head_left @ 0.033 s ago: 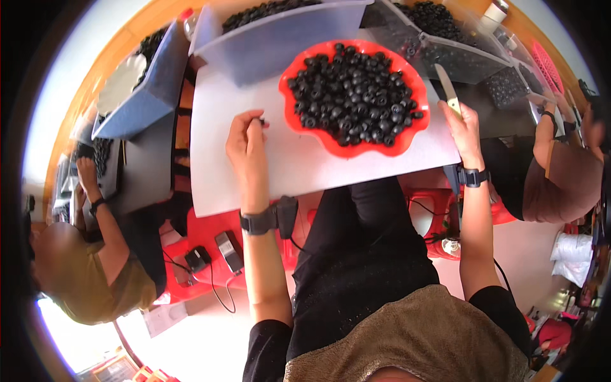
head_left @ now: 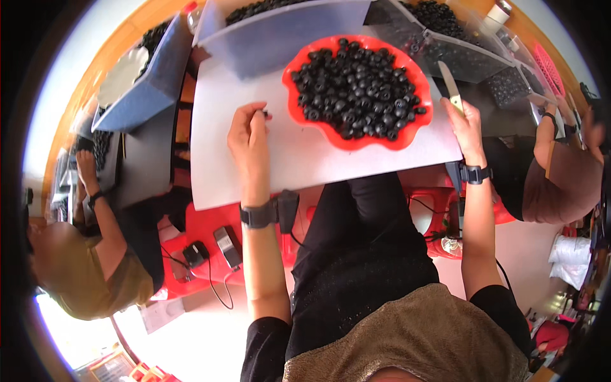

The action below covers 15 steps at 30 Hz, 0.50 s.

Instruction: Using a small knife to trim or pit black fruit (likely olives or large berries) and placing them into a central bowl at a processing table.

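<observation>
Left hand (head_left: 249,137): curled down on the board, thumb and forefinger pinched on one small black piece (head_left: 266,114). So it's closed on that single piece, just left of the tray's rim.

Right hand (head_left: 464,124): wrapped around the handle of a knife (head_left: 449,83). The pale blade points up and away, just off the right side of the tray, and isn't touching any of the pieces as far as I can tell.

What's changed: honestly nothing. The earlier shot matches this one, same pinch, same knife angle, pile in the same spot. Looks like a pause with one piece in hand, not a move in progress.

Black pieces (head_left: 356,89): small round dark things heaped in the tray, maybe with holes in the middle, too small to say for sure.

Red tray (head_left: 356,141): shallow, wavy rim, sits between the two hands.

Grey board (head_left: 305,159): flat sheet across the lap, with the tray and the left hand resting on it.

Wristbands: a dark one on each wrist, left (head_left: 258,215) and right (head_left: 476,173).

Bins (head_left: 286,38): translucent tubs behind the tray, with more dark pieces inside.

Other people: a co-worker's arm far left (head_left: 89,197) and another far right (head_left: 560,159), both well apart from these hands.
</observation>
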Available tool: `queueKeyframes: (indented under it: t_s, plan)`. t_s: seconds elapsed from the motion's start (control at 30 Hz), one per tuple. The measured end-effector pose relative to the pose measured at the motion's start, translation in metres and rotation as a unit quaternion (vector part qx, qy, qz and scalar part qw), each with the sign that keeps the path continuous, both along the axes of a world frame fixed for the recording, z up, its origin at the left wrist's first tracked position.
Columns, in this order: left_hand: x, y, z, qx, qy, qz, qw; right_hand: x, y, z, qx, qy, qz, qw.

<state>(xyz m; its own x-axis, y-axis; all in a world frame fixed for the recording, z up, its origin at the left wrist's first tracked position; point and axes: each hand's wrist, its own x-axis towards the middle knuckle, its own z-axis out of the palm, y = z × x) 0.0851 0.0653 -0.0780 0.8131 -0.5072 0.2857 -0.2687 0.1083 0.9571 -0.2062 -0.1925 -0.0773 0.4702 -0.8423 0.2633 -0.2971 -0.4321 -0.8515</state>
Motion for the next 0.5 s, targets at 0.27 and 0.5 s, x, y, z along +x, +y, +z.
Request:
queueKeyframes:
  t_s: [0.27,0.5]
  plan:
    - [0.001,0.005,-0.015,-0.052,-0.019,0.029,0.998,-0.003,0.001,-0.003,0.099,-0.049,0.065,0.992]
    - [0.001,-0.001,-0.018,-0.047,-0.02,-0.005,0.999,-0.004,0.0,-0.001,0.13,-0.059,0.075,0.987]
